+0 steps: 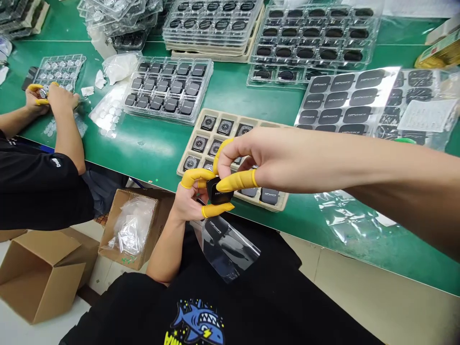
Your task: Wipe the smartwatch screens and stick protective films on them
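Observation:
My left hand (194, 196), in yellow finger cots, grips a small black square piece (222, 195) with printed lettering. From above, my right hand (247, 167) touches the same piece, its cot-covered thumb and index finger closed at its top edge. A clear film sheet with a dark printed label (230, 244) hangs below my left hand over my lap. Behind my hands, a beige compartment tray (183, 155) holds square dark watch-like pieces, some with round centres; my right hand and forearm hide part of it.
Clear trays of black pieces (163, 88) and stacked trays (212, 28) stand on the green table (143, 153). Label sheets (334, 100) lie at right. At left, another person's hands (61, 98) work by a tray. Cardboard boxes (46, 273) stand on the floor.

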The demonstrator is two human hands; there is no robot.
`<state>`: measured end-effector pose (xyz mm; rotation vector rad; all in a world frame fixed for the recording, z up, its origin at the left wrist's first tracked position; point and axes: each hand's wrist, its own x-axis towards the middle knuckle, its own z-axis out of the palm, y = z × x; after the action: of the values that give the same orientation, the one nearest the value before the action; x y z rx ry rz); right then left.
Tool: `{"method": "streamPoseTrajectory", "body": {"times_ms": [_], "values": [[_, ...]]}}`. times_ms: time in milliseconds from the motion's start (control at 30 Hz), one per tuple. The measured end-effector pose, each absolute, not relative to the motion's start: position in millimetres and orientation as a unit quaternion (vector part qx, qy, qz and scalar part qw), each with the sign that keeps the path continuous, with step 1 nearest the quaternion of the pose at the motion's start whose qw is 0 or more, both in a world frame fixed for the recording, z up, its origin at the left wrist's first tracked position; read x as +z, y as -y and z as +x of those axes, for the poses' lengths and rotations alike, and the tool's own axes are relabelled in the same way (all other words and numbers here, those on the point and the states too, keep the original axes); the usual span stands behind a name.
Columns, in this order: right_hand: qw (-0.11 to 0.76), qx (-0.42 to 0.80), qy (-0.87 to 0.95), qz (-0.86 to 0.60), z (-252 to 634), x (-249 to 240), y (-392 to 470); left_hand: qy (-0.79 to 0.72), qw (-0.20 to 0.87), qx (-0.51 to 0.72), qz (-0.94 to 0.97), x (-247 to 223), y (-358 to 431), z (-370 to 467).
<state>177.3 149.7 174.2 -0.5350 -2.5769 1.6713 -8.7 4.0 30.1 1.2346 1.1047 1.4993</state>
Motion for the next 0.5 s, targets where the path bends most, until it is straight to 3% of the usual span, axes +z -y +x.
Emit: {"method": "streamPoseTrajectory", "body": {"times_ms": [500], "values": [[0.051, 0.532, 0.829, -0.165, 176.0, 165.3, -146.3, -0.418, 0.378, 0.610, 0.557, 30.1, -2.7, -10.6]]}}
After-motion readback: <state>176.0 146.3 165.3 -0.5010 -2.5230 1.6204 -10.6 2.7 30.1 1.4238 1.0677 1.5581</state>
